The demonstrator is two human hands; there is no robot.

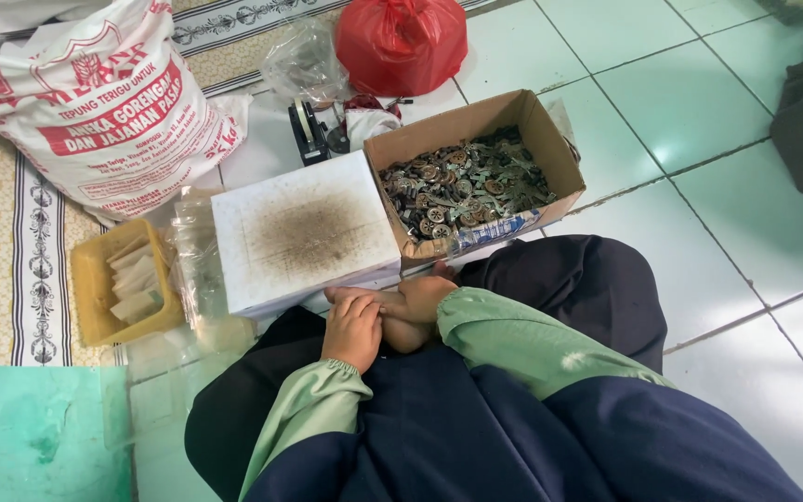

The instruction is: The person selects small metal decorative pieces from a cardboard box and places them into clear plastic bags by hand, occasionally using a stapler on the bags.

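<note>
Clasped left hand (353, 327) and right hand (417, 307), white box (304, 232), pale green floor tiles (699, 102)

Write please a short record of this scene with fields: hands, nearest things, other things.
left hand: rests on the lap, against the right hand
right hand: closed, fingers curled; any content hidden
nearest: white box, stained on top, just ahead of the hands
cardboard box: open, full of small metal parts
yellow tray: holds pale packets
behind: printed sack, red bag, tape dispenser
floor: pale tiles
</note>
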